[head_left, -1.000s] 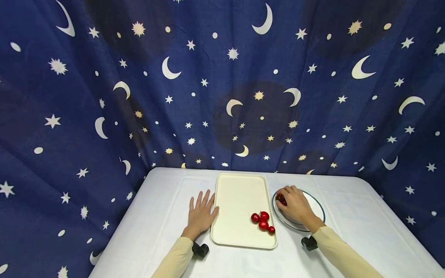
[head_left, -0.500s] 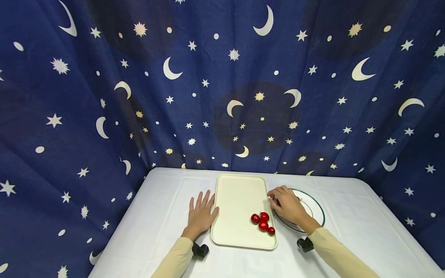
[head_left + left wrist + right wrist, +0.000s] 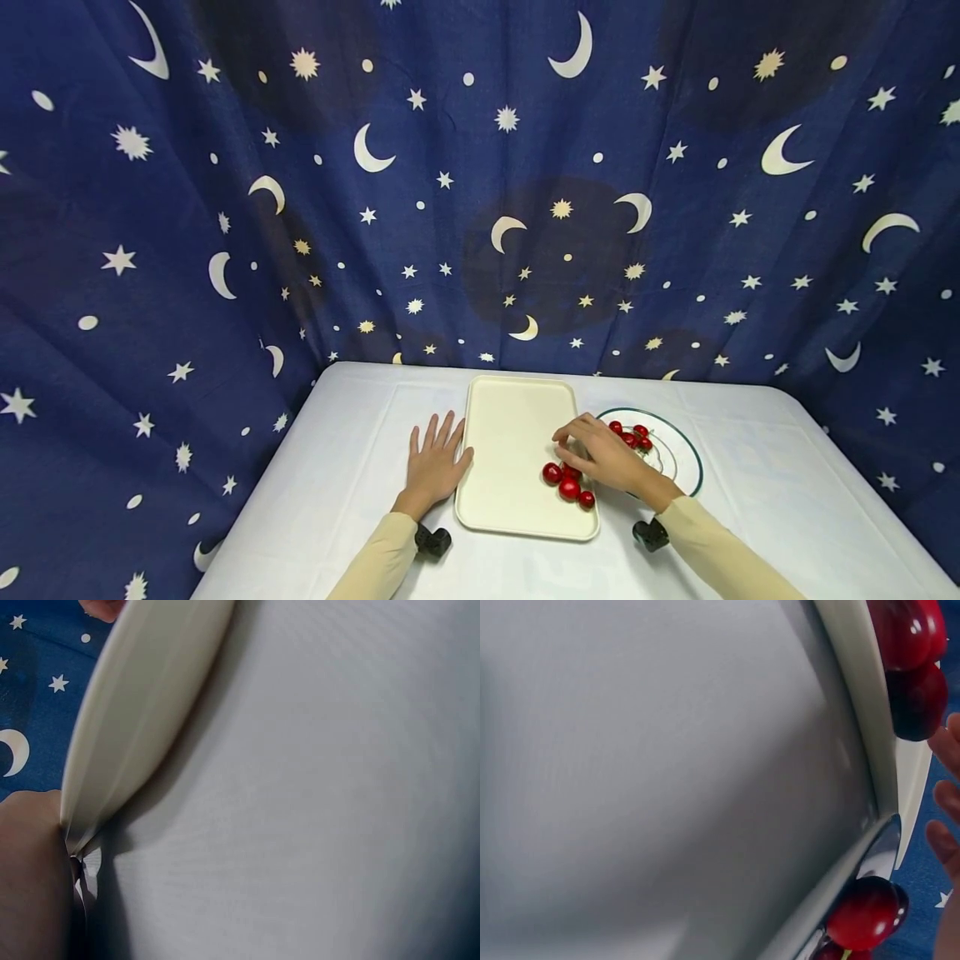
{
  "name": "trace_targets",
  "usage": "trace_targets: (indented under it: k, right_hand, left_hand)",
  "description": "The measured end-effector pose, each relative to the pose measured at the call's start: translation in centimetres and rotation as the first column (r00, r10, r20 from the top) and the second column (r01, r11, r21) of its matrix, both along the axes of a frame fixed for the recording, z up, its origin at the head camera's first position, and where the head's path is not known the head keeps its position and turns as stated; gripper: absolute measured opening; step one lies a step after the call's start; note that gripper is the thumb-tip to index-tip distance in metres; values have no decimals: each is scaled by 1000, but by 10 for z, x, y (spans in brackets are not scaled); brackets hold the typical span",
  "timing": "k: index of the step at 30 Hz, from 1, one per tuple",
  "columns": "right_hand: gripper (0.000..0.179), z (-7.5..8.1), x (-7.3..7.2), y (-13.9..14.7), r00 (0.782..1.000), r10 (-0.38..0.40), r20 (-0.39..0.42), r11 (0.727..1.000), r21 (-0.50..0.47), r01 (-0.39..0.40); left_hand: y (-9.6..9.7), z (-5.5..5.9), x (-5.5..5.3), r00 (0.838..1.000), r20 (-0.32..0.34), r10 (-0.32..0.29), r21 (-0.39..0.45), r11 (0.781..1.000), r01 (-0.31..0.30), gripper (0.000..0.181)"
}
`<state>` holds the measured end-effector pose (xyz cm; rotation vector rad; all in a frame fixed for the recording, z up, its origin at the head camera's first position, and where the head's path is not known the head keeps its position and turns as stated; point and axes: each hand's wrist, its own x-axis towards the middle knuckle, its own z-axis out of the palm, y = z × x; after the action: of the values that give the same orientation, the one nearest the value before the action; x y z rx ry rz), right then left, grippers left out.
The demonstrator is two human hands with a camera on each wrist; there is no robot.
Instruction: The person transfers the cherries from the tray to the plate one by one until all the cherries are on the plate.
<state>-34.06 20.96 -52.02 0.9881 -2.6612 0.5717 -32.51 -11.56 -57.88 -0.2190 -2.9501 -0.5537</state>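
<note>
- The right hand (image 3: 609, 458) is in the lower right of the head picture, above the right edge of the cream tray (image 3: 517, 425); its fingers are bent, but I cannot tell if a cherry is between them.
- Just below these fingers, four red cherries (image 3: 569, 488) lie together at the tray's right side.
- The left hand (image 3: 433, 468) is in the lower middle, free of any object, with fingers spread flat on the white table (image 3: 360, 467); its thumb is at the tray's left rim.
- Right of the tray, partly behind the right hand, is a white plate (image 3: 682, 458) with a dark green rim; several more cherries (image 3: 628, 438) lie at its upper left.
- A blue curtain (image 3: 412, 125) with moons and stars fills the upper frame.
</note>
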Motion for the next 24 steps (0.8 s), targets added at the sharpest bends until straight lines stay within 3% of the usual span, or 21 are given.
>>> trace_targets:
  k: [4, 13, 24]
  right_hand:
    - [27, 2, 1, 0, 998, 33, 55, 999, 4, -33]
    - [31, 1, 4, -8, 992, 120, 47, 992, 39, -122]
    - [29, 0, 5, -10, 988, 126, 89, 987, 86, -134]
  left_hand:
    - [0, 0, 0, 1000, -2, -2, 10, 1000, 2, 63]
    - [-1, 0, 0, 1000, -14, -4, 25, 1000, 4, 63]
    - [0, 0, 2, 1000, -16, -9, 32, 999, 9, 62]
